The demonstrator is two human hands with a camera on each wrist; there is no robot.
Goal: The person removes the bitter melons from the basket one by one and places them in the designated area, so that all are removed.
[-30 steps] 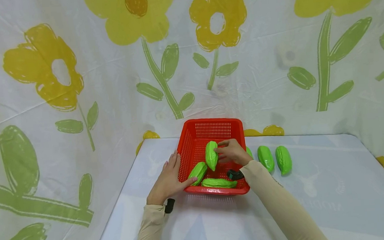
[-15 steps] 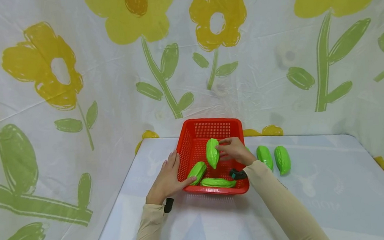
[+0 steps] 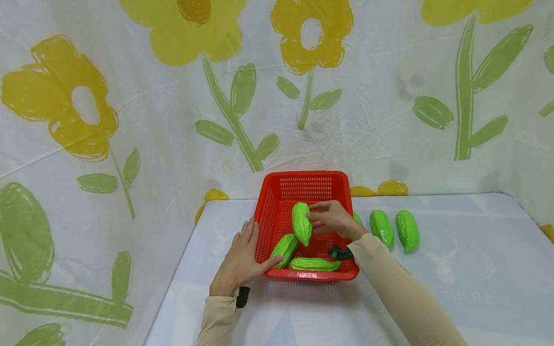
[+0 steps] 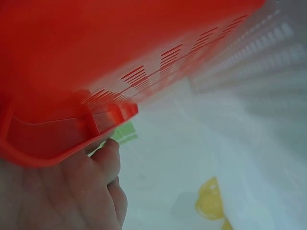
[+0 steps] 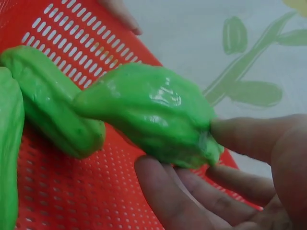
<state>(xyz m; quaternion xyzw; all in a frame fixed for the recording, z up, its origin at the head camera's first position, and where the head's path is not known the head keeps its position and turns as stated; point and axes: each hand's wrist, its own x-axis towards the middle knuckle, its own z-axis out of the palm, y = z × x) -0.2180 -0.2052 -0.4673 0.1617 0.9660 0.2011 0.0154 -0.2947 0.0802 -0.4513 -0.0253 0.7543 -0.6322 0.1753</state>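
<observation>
Right hand (image 3: 333,220): pinching a green vegetable (image 3: 302,223) over the red basket (image 3: 311,276).
Left hand (image 3: 239,261): resting on the basket's rim, fingers lying straight.
Basket: holding two more vegetables (image 3: 314,265).
Bench (image 3: 464,283): carrying others (image 3: 408,231), right of the basket.

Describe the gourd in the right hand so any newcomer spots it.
Find the red basket, then the right hand over it. The green gourd is there: its two neighbours lie in the basket, while only this one is pinched by that hand.
</observation>
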